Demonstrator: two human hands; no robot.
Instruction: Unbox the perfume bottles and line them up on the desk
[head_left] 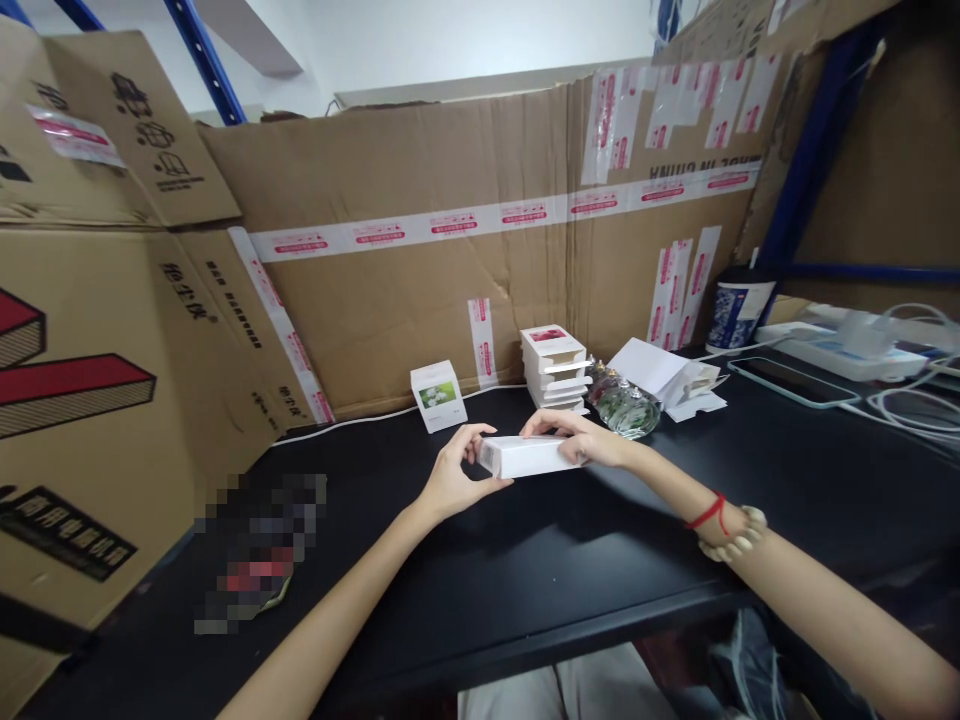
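Observation:
A small white carton (531,457) is held between my two hands, just above the black table. My left hand (459,472) grips its left end, thumb below and fingers above. Over the right end, my right hand (571,436) has its fingers bent on the top and side. Behind the hands stands a stack of white boxes (555,365), the top one with a red picture. Clear glass bottles (626,405) lie close to the right of that stack. To the left, a white box with a green flower picture (439,396) leans upright.
Opened white cartons (671,375) lie beyond the bottles. A phone (791,382), a patterned cup (739,310) and white cables (915,410) are at the right. Cardboard walls (405,300) enclose the back and left of the black table (480,590). A blurred-out item (262,550) lies at left.

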